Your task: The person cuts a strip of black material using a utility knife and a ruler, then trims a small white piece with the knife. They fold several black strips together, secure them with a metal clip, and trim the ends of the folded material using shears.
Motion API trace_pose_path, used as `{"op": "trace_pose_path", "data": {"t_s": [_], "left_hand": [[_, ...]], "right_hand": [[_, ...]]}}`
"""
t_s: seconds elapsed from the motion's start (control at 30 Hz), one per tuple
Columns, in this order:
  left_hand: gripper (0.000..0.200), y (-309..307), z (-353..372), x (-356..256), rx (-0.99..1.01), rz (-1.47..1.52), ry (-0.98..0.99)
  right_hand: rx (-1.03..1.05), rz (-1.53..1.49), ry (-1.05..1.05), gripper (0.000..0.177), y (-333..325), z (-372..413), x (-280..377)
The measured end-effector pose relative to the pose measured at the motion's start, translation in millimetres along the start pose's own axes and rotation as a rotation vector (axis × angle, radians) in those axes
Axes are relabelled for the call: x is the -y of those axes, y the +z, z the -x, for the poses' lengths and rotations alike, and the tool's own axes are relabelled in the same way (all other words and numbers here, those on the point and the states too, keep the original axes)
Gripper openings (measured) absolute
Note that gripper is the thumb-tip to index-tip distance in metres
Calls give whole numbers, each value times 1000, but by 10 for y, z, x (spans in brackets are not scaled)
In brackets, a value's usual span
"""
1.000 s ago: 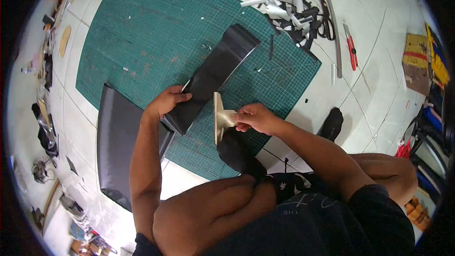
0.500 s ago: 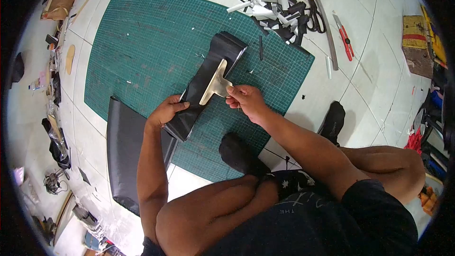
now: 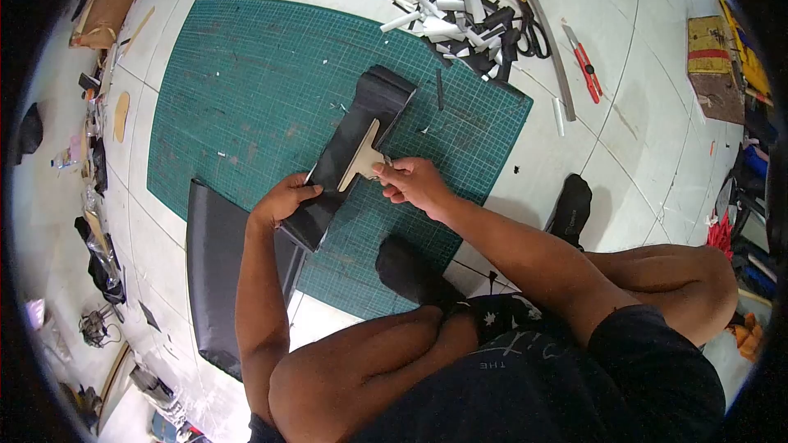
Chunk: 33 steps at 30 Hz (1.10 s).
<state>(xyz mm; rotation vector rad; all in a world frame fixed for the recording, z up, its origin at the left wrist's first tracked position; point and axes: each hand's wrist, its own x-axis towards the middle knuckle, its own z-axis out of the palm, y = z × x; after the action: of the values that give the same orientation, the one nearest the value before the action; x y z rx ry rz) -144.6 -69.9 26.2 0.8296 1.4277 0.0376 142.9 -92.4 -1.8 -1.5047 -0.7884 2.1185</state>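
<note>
A bundle of black sheet-material strips (image 3: 343,144) lies slantwise over the green cutting mat (image 3: 246,74). My left hand (image 3: 287,200) grips the bundle near its lower end, thumb on top and fingers beneath. At the bundle's right edge, my right hand (image 3: 414,183) pinches the handle of a wide metal bulldog clip (image 3: 362,162). The clip's long jaw lies along the upper face of the strips; its underside is hidden. Beside my left forearm, a larger folded black sheet (image 3: 222,271) rests partly on the mat's lower left edge.
Black and white offcuts (image 3: 468,29) are heaped at the mat's top right. Next to them lie black-handled scissors (image 3: 532,29), a long metal ruler (image 3: 552,49) and a red utility knife (image 3: 587,70). A worn box (image 3: 714,70) stands far right on the white tiles.
The camera view has shifted slightly, so the scene sits a little lower and to the left. Both hands keep their hold, and the clip stays at the bundle's right edge.
</note>
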Motion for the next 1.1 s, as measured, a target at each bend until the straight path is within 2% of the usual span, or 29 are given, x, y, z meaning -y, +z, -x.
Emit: {"op": "trace_pose_path", "data": {"t_s": [0.17,0.23,0.27,0.37,0.4,0.43,0.47,0.53,0.57,0.6,0.63,0.67,0.7,0.77,0.87,0.97,1.03,1.1], "left_hand": [[37,-70,258,-226,-71,-336,103],[38,-311,90,52,-87,-472,117],[38,-244,105,26,-150,-542,87],[41,-140,292,-215,-319,-721,-2],[43,-67,367,-315,-352,-762,-22],[44,-32,403,-371,-387,-805,-43],[46,-42,372,-389,-462,-817,58],[50,-72,241,-402,-615,-835,256],[52,-54,164,-426,-597,-740,331],[53,6,67,-475,-577,-644,406],[55,79,-21,-521,-552,-550,479],[55,163,-96,-558,-562,-592,526],[55,254,-168,-603,-570,-636,575],[55,385,-312,-689,-607,-718,649],[55,479,-486,-757,-665,-798,683],[54,457,-554,-851,-646,-783,650],[52,492,-533,-989,-552,-751,639],[51,562,-588,-985,-561,-745,620]], "right_hand": [[117,241,-13,61,-77,-13,28],[169,344,34,64,-142,137,165],[216,415,17,59,-230,129,155],[25,494,-227,54,-640,194,367],[-175,564,-417,50,-795,145,409],[-316,564,-408,49,-960,141,562],[-457,563,-403,48,-1152,129,746],[-675,459,-486,43,-1714,-186,710],[-755,457,-597,37,-1963,-192,748],[-848,454,-602,30,-2216,-208,789],[-911,471,-773,25,-2498,-198,772],[-1048,562,-682,21,-2608,-53,887],[-1127,570,-695,21,-2692,60,967],[-1147,572,-564,23,-2912,100,1004],[-1032,717,-795,25,-2769,7,1141],[-933,1071,-649,29,-2645,-287,1396],[-986,1184,-555,35,-2657,-519,1407],[-1058,1244,-494,35,-2512,-509,1525]]}}
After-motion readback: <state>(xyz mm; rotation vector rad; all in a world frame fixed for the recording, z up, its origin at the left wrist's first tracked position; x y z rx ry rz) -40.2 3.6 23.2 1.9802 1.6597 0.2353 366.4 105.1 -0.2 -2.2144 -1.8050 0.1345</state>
